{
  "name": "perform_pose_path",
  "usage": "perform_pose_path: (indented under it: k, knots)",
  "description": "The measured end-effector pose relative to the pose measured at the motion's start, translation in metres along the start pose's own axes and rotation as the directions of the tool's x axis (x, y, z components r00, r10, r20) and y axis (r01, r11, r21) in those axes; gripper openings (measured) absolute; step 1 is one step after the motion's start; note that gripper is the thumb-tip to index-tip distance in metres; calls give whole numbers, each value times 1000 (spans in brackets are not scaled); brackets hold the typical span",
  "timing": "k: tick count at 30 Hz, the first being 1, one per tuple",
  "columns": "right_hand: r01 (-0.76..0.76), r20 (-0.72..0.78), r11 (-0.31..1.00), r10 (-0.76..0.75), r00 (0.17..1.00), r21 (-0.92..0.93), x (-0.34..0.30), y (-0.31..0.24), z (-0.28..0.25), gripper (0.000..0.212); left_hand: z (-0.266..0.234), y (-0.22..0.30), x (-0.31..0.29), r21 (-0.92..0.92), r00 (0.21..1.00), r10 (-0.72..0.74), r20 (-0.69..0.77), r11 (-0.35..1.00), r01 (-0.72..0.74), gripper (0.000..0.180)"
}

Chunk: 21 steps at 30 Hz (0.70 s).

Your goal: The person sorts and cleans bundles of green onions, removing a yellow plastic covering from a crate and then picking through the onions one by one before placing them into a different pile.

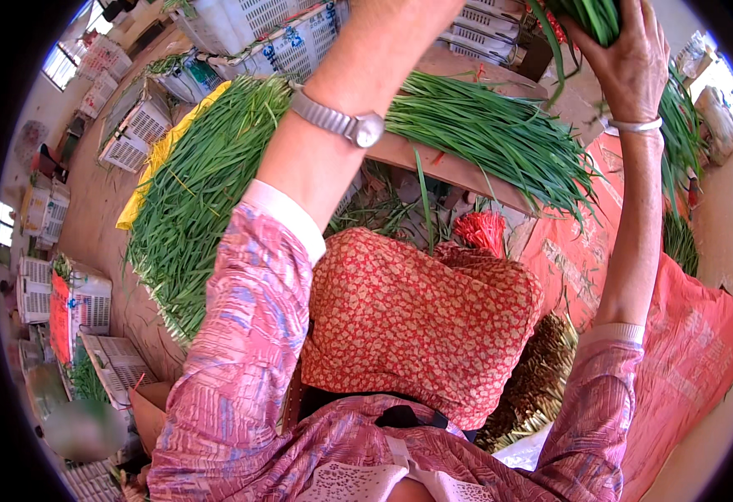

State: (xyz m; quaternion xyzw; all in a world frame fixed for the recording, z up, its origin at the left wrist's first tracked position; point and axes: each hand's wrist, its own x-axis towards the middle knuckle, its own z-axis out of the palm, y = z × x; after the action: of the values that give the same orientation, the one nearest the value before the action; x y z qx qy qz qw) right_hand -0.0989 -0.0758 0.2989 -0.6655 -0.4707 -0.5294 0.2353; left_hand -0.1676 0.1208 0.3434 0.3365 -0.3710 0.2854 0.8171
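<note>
My right hand [631,70], a bangle at its wrist, reaches up at the top right. Its thumb and fingers are closed round a bunch of long green chives [594,17], partly cut off by the upper edge. My left forearm, with a metal watch [365,130], stretches across to the top edge; the hand itself lies outside the picture. Below the arms, a spread of chives [483,134] rests on a low wooden bench [458,177]. A larger heap of chives [191,209] lies at the left.
A red patterned cloth [421,314] covers my lap. Red ties [481,232] hang beside the bench. Yellow sheeting [153,171] edges the left heap, and red sheeting [684,351] spreads at right. Pale plastic crates [136,134] stand around the left and back. A bundle of stems [538,385] lies near my right elbow.
</note>
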Motion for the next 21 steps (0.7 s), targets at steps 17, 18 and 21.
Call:
perform_pose_path:
  k: [17, 18, 21]
  knots:
    - [-302, 755, 953, 185, 629, 19, -177, -11, 158, 83, -213, -7, -137, 962, 956, 114, -271, 54, 266, 65]
    - [-289, 772, 957, 187, 608, -4, -176, -10, 155, 83, -207, -25, -134, 982, 985, -24, -170, -91, 168, 60]
    - [-221, 748, 974, 115, 654, 43, -172, -12, 158, 82, -222, -83, -177, 766, 945, -326, -26, -614, -191, 52]
